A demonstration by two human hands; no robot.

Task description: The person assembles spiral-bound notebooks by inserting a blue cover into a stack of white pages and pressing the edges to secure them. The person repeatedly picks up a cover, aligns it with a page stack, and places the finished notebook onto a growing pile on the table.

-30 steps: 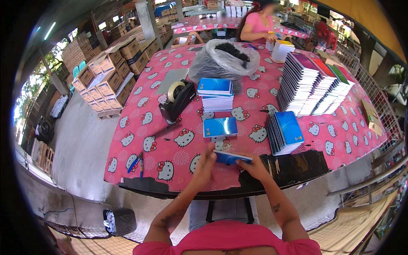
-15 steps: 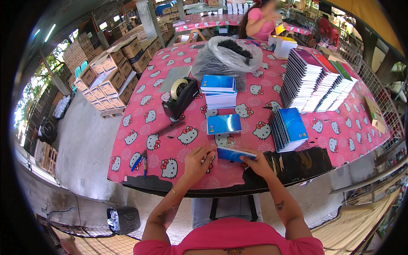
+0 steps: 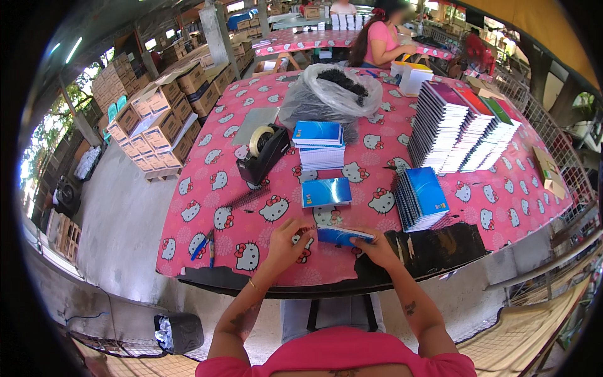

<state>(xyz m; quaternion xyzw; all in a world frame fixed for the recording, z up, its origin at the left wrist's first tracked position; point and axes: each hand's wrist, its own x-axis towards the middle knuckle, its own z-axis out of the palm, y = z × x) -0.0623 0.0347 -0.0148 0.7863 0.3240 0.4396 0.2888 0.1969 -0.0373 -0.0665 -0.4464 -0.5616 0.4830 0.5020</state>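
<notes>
A small blue-covered notebook (image 3: 339, 235) is tilted up near the table's front edge. My right hand (image 3: 375, 247) grips its right end, thumb on the near side. At the notebook's left end is my left hand (image 3: 290, 243), fingers bent in a pinch; what they hold is too small to make out. Just beyond lies a flat blue notebook (image 3: 326, 192), and behind that a stack of blue notebooks (image 3: 319, 146). To the right stands a pile of blue notebooks with dark spiral coils (image 3: 422, 198).
A black tape dispenser (image 3: 267, 157), loose dark coils (image 3: 248, 196) and pens (image 3: 211, 248) lie left. A plastic bag of black coils (image 3: 326, 100) sits farther back. Tall spiral notebook stacks (image 3: 440, 132) stand right. A person in pink (image 3: 382, 41) works across the table.
The view has shifted slightly. My hands keep about the same place at the notebook. The person across the table has lowered their hands toward the yellow-topped stack.
</notes>
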